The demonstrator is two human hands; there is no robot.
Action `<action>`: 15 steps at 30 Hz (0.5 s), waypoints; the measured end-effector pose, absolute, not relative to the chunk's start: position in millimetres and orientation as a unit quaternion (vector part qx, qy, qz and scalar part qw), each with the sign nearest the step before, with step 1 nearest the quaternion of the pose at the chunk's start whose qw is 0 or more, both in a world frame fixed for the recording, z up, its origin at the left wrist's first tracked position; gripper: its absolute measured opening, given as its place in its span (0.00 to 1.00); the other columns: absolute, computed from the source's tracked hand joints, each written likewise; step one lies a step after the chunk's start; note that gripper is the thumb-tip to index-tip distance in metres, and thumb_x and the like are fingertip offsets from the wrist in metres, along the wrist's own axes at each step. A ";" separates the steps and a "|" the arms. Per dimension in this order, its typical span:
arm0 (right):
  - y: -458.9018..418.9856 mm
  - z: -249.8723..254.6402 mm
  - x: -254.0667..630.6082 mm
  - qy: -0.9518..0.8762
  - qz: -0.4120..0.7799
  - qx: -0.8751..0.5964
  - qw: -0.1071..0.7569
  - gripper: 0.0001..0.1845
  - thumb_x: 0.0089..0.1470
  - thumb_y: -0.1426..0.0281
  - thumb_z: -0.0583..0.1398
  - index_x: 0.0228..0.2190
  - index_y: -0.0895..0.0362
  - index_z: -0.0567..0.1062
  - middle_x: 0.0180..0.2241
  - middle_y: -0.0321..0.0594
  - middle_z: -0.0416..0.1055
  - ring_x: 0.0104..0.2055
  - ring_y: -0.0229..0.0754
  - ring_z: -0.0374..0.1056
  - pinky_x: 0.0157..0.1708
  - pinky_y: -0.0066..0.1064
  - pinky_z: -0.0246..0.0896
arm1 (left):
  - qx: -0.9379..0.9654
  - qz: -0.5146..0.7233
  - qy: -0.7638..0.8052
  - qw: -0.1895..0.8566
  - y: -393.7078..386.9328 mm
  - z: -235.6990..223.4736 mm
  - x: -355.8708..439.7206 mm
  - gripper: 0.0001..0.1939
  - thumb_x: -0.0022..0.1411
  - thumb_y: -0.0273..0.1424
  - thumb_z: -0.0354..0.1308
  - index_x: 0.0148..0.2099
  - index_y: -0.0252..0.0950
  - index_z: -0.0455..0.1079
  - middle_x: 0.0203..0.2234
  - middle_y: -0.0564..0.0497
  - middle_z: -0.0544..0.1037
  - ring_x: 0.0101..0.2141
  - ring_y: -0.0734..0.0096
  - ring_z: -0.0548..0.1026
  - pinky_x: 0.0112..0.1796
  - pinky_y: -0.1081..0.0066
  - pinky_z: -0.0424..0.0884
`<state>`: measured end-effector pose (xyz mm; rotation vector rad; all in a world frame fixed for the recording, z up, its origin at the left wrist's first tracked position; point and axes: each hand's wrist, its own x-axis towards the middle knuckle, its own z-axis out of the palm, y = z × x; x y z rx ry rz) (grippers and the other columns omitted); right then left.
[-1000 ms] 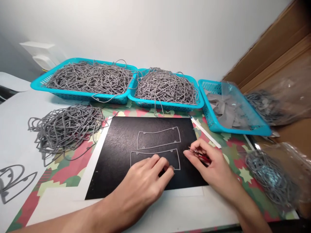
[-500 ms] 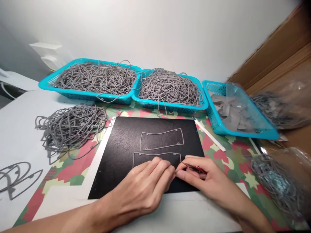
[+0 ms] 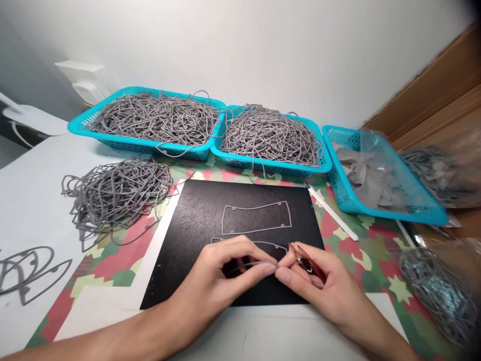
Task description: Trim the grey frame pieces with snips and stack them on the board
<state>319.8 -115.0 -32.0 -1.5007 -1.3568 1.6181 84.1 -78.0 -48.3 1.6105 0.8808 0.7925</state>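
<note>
A thin grey rubber gasket [image 3: 259, 263] is pinched between the thumb and fingers of my left hand [image 3: 229, 271], lifted just above the black mat [image 3: 188, 235]. My right hand [image 3: 315, 273] meets it there, thumb and forefinger closed at the gasket's right end. Tucked in that same hand is a pair of red pointed tweezers [image 3: 310, 265], tips facing up and left. One outlined gasket [image 3: 257, 218] with small tabs lies flat on the mat. Another gasket [image 3: 268, 244] lies nearer, partly hidden behind my hands.
Two blue baskets [image 3: 150, 143] heaped with grey gaskets stand along the wall. A third blue basket [image 3: 413, 218] holds flat grey pieces and clear plastic. A loose gasket pile [image 3: 120, 195] lies left, a white stick [image 3: 334, 213] right. A plastic bag of gaskets [image 3: 439, 296] sits far right.
My right hand has moved left to meet my left hand. My left hand has turned and now holds a gasket up off the mat. The view has shifted slightly.
</note>
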 end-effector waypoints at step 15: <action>-124.7 -41.6 325.5 -0.722 0.225 -0.508 0.412 0.20 0.74 0.68 0.67 0.64 0.46 0.81 0.41 0.40 0.80 0.38 0.44 0.78 0.37 0.31 0.76 | 0.605 0.286 0.399 0.627 -70.9 -31.2 81.3 0.11 0.78 0.39 0.65 0.44 0.40 0.85 0.35 0.53 0.83 0.37 0.68 0.76 0.40 0.71 0.71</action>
